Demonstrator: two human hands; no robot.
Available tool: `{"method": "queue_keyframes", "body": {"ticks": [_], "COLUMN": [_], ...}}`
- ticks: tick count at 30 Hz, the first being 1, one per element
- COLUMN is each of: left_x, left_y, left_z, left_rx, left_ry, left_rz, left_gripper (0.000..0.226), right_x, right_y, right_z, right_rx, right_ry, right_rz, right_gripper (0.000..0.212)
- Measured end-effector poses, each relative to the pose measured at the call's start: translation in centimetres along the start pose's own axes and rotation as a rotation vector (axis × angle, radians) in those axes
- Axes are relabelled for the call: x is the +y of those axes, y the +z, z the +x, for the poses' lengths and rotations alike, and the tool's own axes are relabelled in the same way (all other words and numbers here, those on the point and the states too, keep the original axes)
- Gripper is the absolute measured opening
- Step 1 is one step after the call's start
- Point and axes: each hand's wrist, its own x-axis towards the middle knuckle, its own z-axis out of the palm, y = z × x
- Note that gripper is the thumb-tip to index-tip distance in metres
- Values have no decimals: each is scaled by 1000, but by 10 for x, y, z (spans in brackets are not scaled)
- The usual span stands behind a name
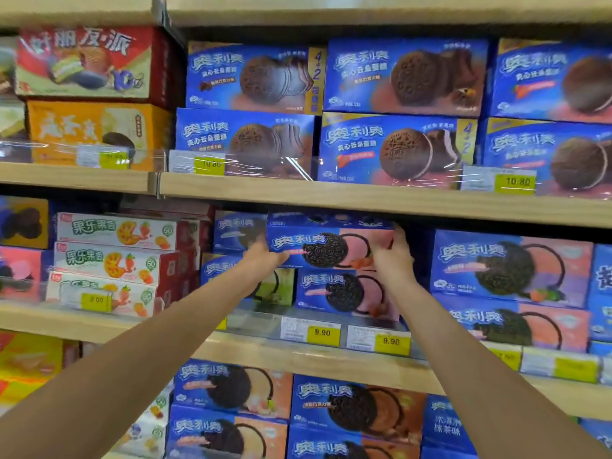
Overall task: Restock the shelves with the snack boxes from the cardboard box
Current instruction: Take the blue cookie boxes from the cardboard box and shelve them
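A blue and pink cookie box sits on top of a like box on the middle shelf. My left hand grips its left end, and my right hand grips its right end, fingers curled round the upper corner. Both arms reach up from the bottom of the view. The box's top face nearly meets the shelf board above it. The cardboard box is out of view.
Blue cookie boxes fill the upper shelf and the lower shelf. White fruit-biscuit boxes are stacked to the left, more blue and pink boxes to the right. Yellow price tags line the shelf edges.
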Motion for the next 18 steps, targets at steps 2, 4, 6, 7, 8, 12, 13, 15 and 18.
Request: {"method": "queue_keyframes", "body": {"ticks": [2,4,6,7,8,12,13,15,18], "left_x": [6,11,12,11,10,9,10,14,19], "left_y": [9,17,22,25,28,39,42,44,47], "left_z": [4,7,12,15,16,23,26,28,28], "left_rx": [21,47,28,-2,-23,34,39,33,16], "left_ry": [-5,-21,-25,-32,-35,-85,-79,-52,-50], "left_rz": [6,-16,-80,-119,-153,-91,-91,-94,-54], "left_gripper": [49,48,43,41,39,40,39,36,34], "right_x": [-2,2,20,34,41,29,34,39,35], "right_y": [0,5,12,16,16,8,8,7,3], "right_z": [4,13,31,44,48,29,34,42,40], "right_rx": [19,26,29,22,21,37,35,41,21], "right_ry": [-5,24,56,69,79,55,68,58,45], "right_rz": [-12,-23,-15,-9,-5,11,10,1,-10], "right_gripper": [53,62,66,65,62,52,52,52,50]}}
